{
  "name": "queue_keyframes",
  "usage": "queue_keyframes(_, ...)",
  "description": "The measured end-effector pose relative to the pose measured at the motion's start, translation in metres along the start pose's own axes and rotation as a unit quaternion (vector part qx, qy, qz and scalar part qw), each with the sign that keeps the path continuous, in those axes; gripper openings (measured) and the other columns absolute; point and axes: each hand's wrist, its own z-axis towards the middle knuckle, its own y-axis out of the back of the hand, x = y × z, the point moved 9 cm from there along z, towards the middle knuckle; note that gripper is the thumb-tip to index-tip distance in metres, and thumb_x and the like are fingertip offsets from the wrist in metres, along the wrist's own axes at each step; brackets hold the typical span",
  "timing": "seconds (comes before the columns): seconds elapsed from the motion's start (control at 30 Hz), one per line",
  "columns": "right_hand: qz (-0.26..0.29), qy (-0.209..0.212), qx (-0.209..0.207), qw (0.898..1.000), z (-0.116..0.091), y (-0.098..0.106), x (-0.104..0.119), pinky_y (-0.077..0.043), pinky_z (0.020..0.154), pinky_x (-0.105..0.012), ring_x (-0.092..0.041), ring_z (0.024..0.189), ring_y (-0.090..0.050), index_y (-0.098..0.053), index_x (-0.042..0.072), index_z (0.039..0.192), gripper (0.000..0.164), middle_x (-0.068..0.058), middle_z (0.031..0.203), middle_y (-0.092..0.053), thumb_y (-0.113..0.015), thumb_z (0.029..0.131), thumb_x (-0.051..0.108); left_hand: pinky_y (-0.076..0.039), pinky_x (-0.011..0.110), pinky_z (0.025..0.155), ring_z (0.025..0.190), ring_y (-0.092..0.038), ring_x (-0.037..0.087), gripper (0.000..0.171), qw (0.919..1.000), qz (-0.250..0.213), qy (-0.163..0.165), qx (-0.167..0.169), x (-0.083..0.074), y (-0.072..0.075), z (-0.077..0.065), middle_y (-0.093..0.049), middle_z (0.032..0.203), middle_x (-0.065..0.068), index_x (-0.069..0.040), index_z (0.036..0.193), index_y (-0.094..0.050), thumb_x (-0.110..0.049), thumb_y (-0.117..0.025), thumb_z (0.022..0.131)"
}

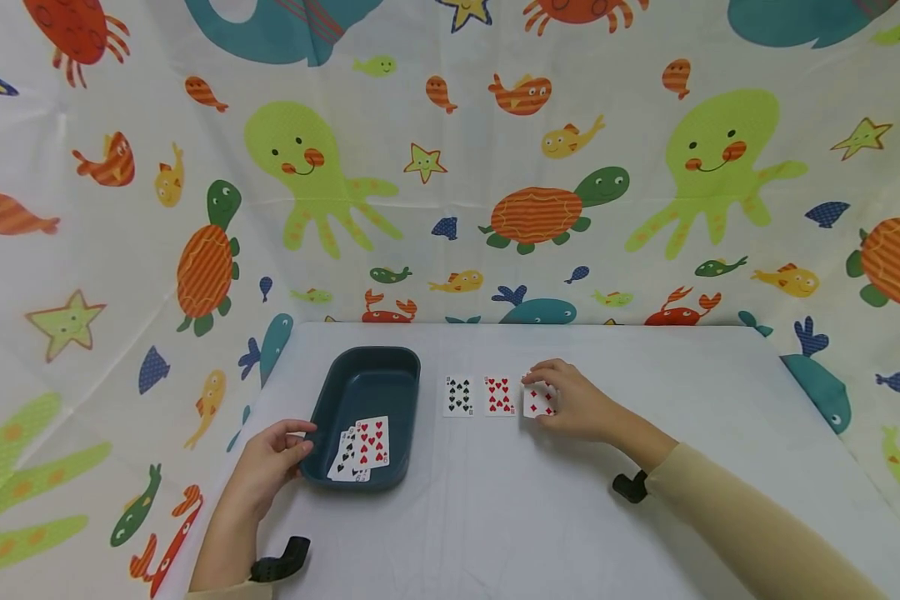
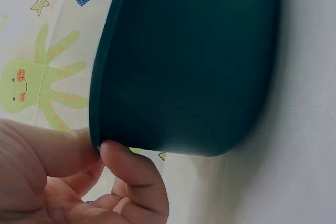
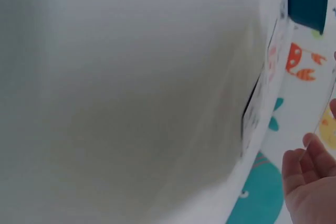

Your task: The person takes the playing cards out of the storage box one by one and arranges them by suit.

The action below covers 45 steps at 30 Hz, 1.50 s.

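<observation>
On the left, a dark teal tray point(image 1: 367, 362) holds a small fan of playing cards, with a red hearts card point(image 1: 372, 440) over black spades cards point(image 1: 342, 461). My left hand point(image 1: 273, 458) pinches the tray's near-left rim between thumb and finger, as the left wrist view shows close up. Right of the tray, a spades card point(image 1: 458, 397) and a hearts card point(image 1: 499, 396) lie face up side by side. Beside them my right hand point(image 1: 577, 404) holds a diamonds card point(image 1: 537, 400) by its edges, fingers covering part of its face.
A white cloth covers the table point(image 1: 480, 517). Behind it hangs a curtain point(image 1: 450, 200) printed with sea animals. Black wrist-camera mounts sit on the left wrist point(image 1: 280, 560) and right wrist point(image 1: 631, 487).
</observation>
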Motion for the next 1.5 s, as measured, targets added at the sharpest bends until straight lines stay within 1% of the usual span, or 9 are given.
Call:
queue_keyframes(0.17,-0.014,-0.008,0.001,1.000,-0.009,0.007,-0.022,-0.047,0.118,-0.061,-0.038,0.147,-0.048,-0.066,0.017,0.141,0.058,-0.011,0.155,-0.053,-0.086,0.087,0.018,-0.056,0.028,0.073,0.086,-0.057,0.018,0.038,1.0000,-0.002,-0.001,-0.003,-0.001,0.000,0.000,-0.061,0.100,0.003,-0.003,0.145,-0.060,-0.012,-0.064,0.108)
queue_keyframes(0.43,-0.027,-0.044,0.021,0.998,-0.017,0.012,-0.049,-0.045,0.120,-0.061,-0.039,0.149,-0.046,-0.067,0.018,0.140,0.057,-0.012,0.158,-0.051,-0.087,0.087,0.018,-0.056,0.028,0.073,0.086,-0.057,0.018,0.039,1.0000,-0.002,0.001,-0.002,0.000,0.000,0.001,-0.062,0.100,0.003,-0.004,0.146,-0.059,-0.012,-0.064,0.108)
queue_keyframes(0.63,-0.024,-0.051,0.032,0.998,-0.021,0.015,-0.058,-0.043,0.120,-0.064,-0.043,0.149,-0.046,-0.066,0.015,0.142,0.057,-0.015,0.158,-0.051,-0.084,0.088,0.012,-0.057,0.028,0.073,0.086,-0.057,0.018,0.038,1.0000,-0.001,0.000,0.000,0.000,0.000,0.000,-0.062,0.102,0.004,-0.004,0.146,-0.059,-0.013,-0.063,0.109)
queue_keyframes(0.9,-0.033,-0.058,0.045,0.997,-0.019,0.013,-0.071,-0.042,0.121,-0.064,-0.043,0.150,-0.046,-0.064,0.015,0.145,0.060,-0.016,0.159,-0.052,-0.084,0.088,0.012,-0.056,0.027,0.073,0.087,-0.057,0.018,0.038,1.0000,-0.002,0.003,0.002,0.001,-0.001,0.001,-0.062,0.101,0.003,-0.004,0.146,-0.060,-0.013,-0.063,0.109)
queue_keyframes(1.27,-0.055,-0.059,0.061,0.995,-0.015,0.009,-0.076,-0.040,0.122,-0.065,-0.044,0.152,-0.043,-0.062,0.014,0.147,0.059,-0.016,0.162,-0.051,-0.080,0.090,0.009,-0.057,0.027,0.073,0.087,-0.057,0.020,0.038,1.0000,0.000,0.003,-0.001,-0.001,-0.001,0.001,-0.062,0.100,0.003,-0.005,0.145,-0.060,-0.014,-0.064,0.108)
queue_keyframes(1.5,-0.053,-0.063,0.065,0.995,-0.014,0.009,-0.078,-0.040,0.122,-0.065,-0.045,0.154,-0.041,-0.061,0.015,0.148,0.062,-0.016,0.164,-0.049,-0.082,0.090,0.012,-0.057,0.027,0.073,0.088,-0.058,0.021,0.037,1.0000,0.000,0.003,-0.004,-0.001,-0.001,0.000,-0.062,0.101,0.005,-0.005,0.144,-0.061,-0.012,-0.064,0.108)
